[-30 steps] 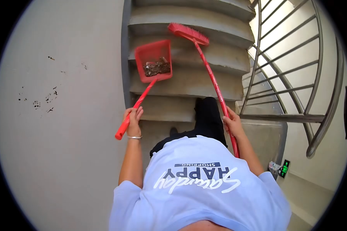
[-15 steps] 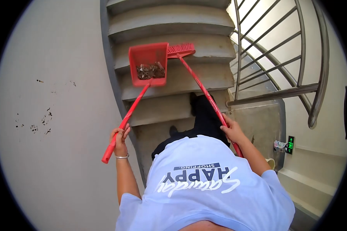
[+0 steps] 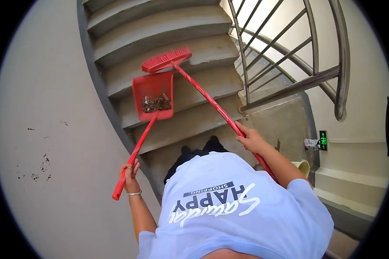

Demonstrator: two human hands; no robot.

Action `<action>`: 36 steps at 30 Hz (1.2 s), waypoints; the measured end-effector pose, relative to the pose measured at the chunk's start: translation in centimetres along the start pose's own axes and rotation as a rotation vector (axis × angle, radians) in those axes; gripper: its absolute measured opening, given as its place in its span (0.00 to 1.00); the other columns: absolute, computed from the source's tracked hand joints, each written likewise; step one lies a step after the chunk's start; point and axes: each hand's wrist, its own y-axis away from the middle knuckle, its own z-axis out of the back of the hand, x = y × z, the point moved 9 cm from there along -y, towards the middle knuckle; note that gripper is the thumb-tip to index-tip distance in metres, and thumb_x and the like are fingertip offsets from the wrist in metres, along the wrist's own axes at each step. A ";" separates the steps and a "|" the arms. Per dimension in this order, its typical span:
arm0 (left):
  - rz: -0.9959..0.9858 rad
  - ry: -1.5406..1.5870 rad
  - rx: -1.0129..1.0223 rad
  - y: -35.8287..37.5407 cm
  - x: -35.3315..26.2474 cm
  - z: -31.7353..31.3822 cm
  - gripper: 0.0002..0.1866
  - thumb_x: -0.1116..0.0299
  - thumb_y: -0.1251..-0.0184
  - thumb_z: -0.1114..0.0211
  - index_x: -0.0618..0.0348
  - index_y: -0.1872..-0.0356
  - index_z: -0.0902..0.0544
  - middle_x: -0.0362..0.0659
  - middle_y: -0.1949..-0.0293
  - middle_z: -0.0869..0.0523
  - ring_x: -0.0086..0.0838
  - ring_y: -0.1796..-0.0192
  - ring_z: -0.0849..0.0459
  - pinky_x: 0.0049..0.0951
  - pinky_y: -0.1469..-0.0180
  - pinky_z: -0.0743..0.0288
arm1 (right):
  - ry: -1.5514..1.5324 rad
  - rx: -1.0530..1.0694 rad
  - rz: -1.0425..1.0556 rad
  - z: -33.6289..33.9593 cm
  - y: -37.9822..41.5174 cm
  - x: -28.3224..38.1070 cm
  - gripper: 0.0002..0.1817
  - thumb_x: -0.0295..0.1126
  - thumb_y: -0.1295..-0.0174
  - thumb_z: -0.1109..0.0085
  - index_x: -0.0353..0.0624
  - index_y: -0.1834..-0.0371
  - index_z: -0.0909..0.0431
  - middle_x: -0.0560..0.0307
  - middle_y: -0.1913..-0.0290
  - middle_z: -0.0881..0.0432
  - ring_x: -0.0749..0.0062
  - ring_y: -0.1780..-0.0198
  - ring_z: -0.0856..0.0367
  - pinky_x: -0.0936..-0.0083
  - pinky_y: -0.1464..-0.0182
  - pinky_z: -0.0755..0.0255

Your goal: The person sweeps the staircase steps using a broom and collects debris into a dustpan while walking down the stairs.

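Left hand (image 3: 129,175): fingers clamped around the handle of the red dustpan (image 3: 153,81), which is tilted over the stairs (image 3: 160,34), open edge away from the person. Dark debris (image 3: 156,103) lies near its handle end. Right hand (image 3: 250,140): fingers closed on the shaft of the red broom (image 3: 203,92); bristle head just beyond the pan's open edge, contact between them unclear. Metal railing (image 3: 291,89) to the right; pale bucket (image 3: 304,167) beside right forearm.
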 end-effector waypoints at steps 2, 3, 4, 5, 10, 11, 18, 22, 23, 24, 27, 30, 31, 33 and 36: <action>0.009 -0.018 -0.025 0.8 -0.1 0.2 0.06 0.71 0.34 0.43 0.64 0.62 0.27 0.53 0.58 0.19 0.46 0.51 0.16 0.38 0.48 0.19 | 0.018 -0.072 0.062 0.6 -0.7 -0.4 0.34 0.28 0.42 0.44 0.44 0.29 0.41 0.55 0.78 0.25 0.75 0.84 0.29 0.74 0.80 0.32; 0.008 -0.031 -0.036 1.1 0.1 0.1 0.06 0.71 0.34 0.43 0.64 0.62 0.27 0.53 0.58 0.19 0.46 0.51 0.16 0.38 0.48 0.19 | 0.010 -0.057 0.062 0.7 -1.2 -1.0 0.34 0.28 0.42 0.44 0.44 0.29 0.41 0.55 0.78 0.25 0.75 0.84 0.29 0.74 0.80 0.32; 0.026 -0.049 -0.055 1.6 0.8 0.2 0.07 0.70 0.34 0.43 0.63 0.62 0.27 0.53 0.58 0.19 0.46 0.52 0.16 0.38 0.49 0.19 | -0.032 -0.098 0.053 1.3 -1.7 -1.9 0.34 0.28 0.42 0.44 0.43 0.29 0.41 0.55 0.78 0.25 0.75 0.84 0.28 0.74 0.80 0.32; 0.043 -0.070 -0.074 1.8 1.0 0.3 0.08 0.68 0.34 0.43 0.62 0.61 0.27 0.53 0.59 0.19 0.46 0.52 0.16 0.39 0.49 0.19 | -0.077 -0.139 0.041 1.9 -2.2 -2.5 0.35 0.28 0.42 0.44 0.42 0.29 0.41 0.54 0.78 0.25 0.75 0.84 0.28 0.74 0.79 0.32; 0.119 -0.073 -0.212 0.4 3.7 -1.8 0.10 0.69 0.37 0.40 0.63 0.59 0.27 0.51 0.61 0.18 0.44 0.57 0.14 0.37 0.53 0.17 | 0.053 -0.268 0.133 6.2 -4.3 -5.4 0.33 0.28 0.42 0.45 0.39 0.31 0.39 0.49 0.76 0.23 0.70 0.84 0.27 0.72 0.78 0.31; 0.127 -0.084 -0.235 -0.3 4.6 -2.4 0.10 0.69 0.37 0.40 0.63 0.59 0.26 0.51 0.62 0.18 0.42 0.59 0.14 0.36 0.55 0.16 | 0.054 -0.253 0.145 6.6 -4.9 -6.2 0.33 0.28 0.42 0.45 0.39 0.31 0.39 0.49 0.76 0.23 0.70 0.84 0.27 0.72 0.78 0.31; 0.165 -0.158 -0.260 -6.8 4.5 -8.9 0.10 0.64 0.40 0.39 0.60 0.65 0.24 0.45 0.68 0.19 0.29 0.71 0.15 0.22 0.71 0.17 | -0.004 -0.210 -0.007 8.3 -6.8 -8.6 0.34 0.28 0.43 0.43 0.39 0.31 0.40 0.52 0.77 0.23 0.72 0.84 0.26 0.72 0.80 0.31; 0.166 -0.204 -0.247 -10.9 3.4 -12.4 0.10 0.63 0.38 0.38 0.60 0.66 0.24 0.41 0.72 0.21 0.24 0.76 0.19 0.21 0.74 0.20 | -0.066 -0.195 -0.036 8.4 -6.7 -8.8 0.35 0.28 0.43 0.42 0.41 0.30 0.40 0.56 0.77 0.24 0.74 0.85 0.27 0.75 0.83 0.33; 0.187 -0.233 -0.242 -11.8 3.4 -13.2 0.11 0.62 0.38 0.38 0.60 0.67 0.24 0.41 0.74 0.22 0.24 0.77 0.19 0.20 0.76 0.21 | -0.095 -0.192 -0.036 8.4 -6.7 -9.1 0.35 0.28 0.43 0.42 0.41 0.30 0.40 0.57 0.77 0.24 0.74 0.85 0.28 0.75 0.83 0.33; 0.207 -0.262 -0.236 -12.8 3.5 -14.0 0.12 0.61 0.38 0.37 0.61 0.67 0.24 0.41 0.75 0.22 0.24 0.79 0.20 0.20 0.77 0.21 | -0.097 -0.198 -0.041 8.5 -6.7 -9.3 0.35 0.28 0.43 0.42 0.41 0.30 0.40 0.57 0.77 0.24 0.74 0.85 0.28 0.75 0.83 0.33; 0.210 -0.333 -0.209 -16.0 4.0 -15.4 0.13 0.59 0.40 0.35 0.59 0.66 0.24 0.45 0.74 0.20 0.28 0.78 0.17 0.22 0.77 0.19 | -0.151 -0.171 -0.041 8.3 -6.7 -9.8 0.35 0.27 0.43 0.43 0.42 0.30 0.41 0.58 0.77 0.25 0.75 0.86 0.28 0.76 0.84 0.34; 0.154 -0.361 -0.154 -17.9 4.4 -17.5 0.14 0.59 0.40 0.36 0.59 0.66 0.25 0.45 0.75 0.20 0.28 0.80 0.19 0.24 0.77 0.19 | -0.212 -0.145 -0.070 7.5 -6.9 -10.2 0.35 0.27 0.42 0.43 0.46 0.29 0.42 0.59 0.77 0.26 0.76 0.86 0.29 0.76 0.85 0.34; 0.149 -0.361 -0.148 -18.6 4.2 -17.9 0.14 0.59 0.40 0.36 0.59 0.66 0.25 0.45 0.75 0.20 0.28 0.80 0.19 0.24 0.77 0.19 | -0.234 -0.138 -0.091 7.2 -7.0 -10.7 0.36 0.27 0.42 0.43 0.48 0.28 0.43 0.60 0.78 0.26 0.77 0.85 0.29 0.76 0.85 0.34; 0.153 -0.376 -0.091 -19.2 4.3 -18.6 0.14 0.58 0.40 0.35 0.59 0.65 0.25 0.45 0.75 0.21 0.29 0.81 0.20 0.26 0.76 0.19 | -0.255 -0.133 -0.120 6.6 -6.7 -11.3 0.36 0.27 0.42 0.44 0.50 0.28 0.43 0.61 0.78 0.27 0.77 0.85 0.29 0.77 0.85 0.34; 0.161 -0.405 -0.113 -20.3 3.8 -18.7 0.14 0.59 0.39 0.35 0.60 0.66 0.25 0.43 0.77 0.22 0.26 0.83 0.22 0.24 0.79 0.23 | -0.289 -0.124 -0.129 5.8 -6.6 -11.4 0.37 0.27 0.42 0.44 0.52 0.27 0.44 0.61 0.78 0.27 0.77 0.85 0.29 0.77 0.84 0.34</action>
